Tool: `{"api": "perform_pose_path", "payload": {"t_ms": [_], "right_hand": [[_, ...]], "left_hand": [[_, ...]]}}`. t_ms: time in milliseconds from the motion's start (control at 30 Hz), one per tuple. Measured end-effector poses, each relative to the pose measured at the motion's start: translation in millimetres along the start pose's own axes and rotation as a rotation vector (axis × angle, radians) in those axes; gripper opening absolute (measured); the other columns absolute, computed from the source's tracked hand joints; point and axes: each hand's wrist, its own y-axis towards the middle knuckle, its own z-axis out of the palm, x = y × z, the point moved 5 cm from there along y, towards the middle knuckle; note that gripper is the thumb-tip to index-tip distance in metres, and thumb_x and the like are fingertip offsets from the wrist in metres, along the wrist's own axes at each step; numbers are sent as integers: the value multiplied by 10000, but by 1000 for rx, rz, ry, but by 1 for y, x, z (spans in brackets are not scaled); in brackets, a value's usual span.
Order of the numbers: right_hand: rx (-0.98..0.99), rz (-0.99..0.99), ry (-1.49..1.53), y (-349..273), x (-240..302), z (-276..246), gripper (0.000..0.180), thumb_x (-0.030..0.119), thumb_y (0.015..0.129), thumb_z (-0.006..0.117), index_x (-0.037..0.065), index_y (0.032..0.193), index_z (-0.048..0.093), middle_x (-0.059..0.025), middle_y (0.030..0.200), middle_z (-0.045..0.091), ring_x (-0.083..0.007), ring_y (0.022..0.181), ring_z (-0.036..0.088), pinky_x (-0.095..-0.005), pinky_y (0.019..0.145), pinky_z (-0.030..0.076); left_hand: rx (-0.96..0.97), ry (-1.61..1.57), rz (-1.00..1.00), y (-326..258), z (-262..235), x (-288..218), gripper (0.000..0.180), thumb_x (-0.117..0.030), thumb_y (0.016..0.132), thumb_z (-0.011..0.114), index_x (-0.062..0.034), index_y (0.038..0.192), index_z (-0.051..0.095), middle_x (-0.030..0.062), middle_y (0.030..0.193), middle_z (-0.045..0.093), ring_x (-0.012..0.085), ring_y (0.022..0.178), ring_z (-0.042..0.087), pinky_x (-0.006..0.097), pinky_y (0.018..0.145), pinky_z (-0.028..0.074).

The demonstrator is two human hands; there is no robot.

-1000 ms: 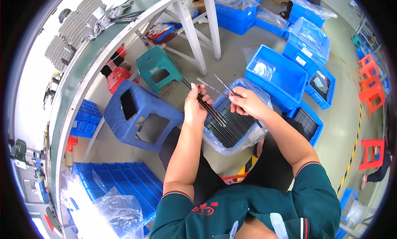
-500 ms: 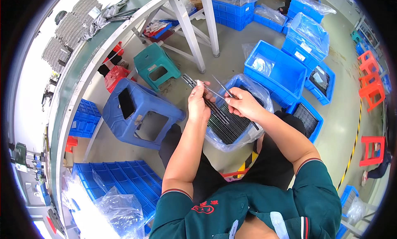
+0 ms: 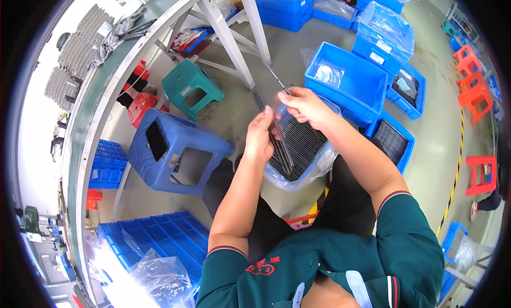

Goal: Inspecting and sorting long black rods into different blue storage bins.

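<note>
My left hand [image 3: 260,134] is closed round a small bundle of thin dark rods [image 3: 284,154], slanting from upper left to lower right. In my right hand [image 3: 307,107], pinched between thumb and fingers, is a single slender rod [image 3: 276,78] with a dark lower part and a shiny, thinner upper end. It points up and left, above the bundle and apart from it. Below both hands, between my knees, stands a bin lined with clear plastic [image 3: 287,184]. Rows of similar dark rods [image 3: 304,138] lie in it. My fingers hide part of the bundle.
A blue stool [image 3: 194,137] with a black phone [image 3: 156,140] stands at left, a green stool [image 3: 183,84] beyond it. Blue crates [image 3: 346,84] stand beyond the bin and to its right, one holding dark rods [image 3: 393,144]. A white-legged table [image 3: 226,42] is at upper left.
My right hand has moved up, lifting the slender rod away from the bundle. The bundle in my left hand has tilted steeper. The whole view has shifted slightly.
</note>
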Motion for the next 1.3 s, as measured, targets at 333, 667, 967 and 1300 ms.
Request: {"api": "perform_pose_path", "payload": {"t_ms": [333,667,967,1300], "right_hand": [[-375,-141,85,18,11,-39,257,314,862,615,117,732,514,79,529,370,-26,400,285,-202,353,181],[-17,55,362,-5,2,-19,337,375,885,581,41,915,555,71,508,311,-22,398,255,-197,365,173],[36,-3,139,-11,3,8,229,292,855,630,78,788,580,62,579,456,-29,459,333,-201,414,225],[-353,-118,125,12,4,-33,261,317,817,661,103,729,541,56,555,416,-47,416,319,-219,369,202]], "left_hand": [[307,156,-312,-15,23,18,313,-359,902,551,-64,800,560,-30,566,407,84,487,359,232,479,327],[232,24,-282,-20,14,14,320,-363,905,548,-55,817,550,-22,654,439,81,546,373,227,497,328],[263,-27,-227,-13,25,12,335,-378,920,511,-53,839,540,-12,723,466,86,556,374,227,499,326],[297,121,-329,-18,26,26,301,-324,903,558,-38,810,548,-17,657,429,83,547,378,228,492,325]]}}
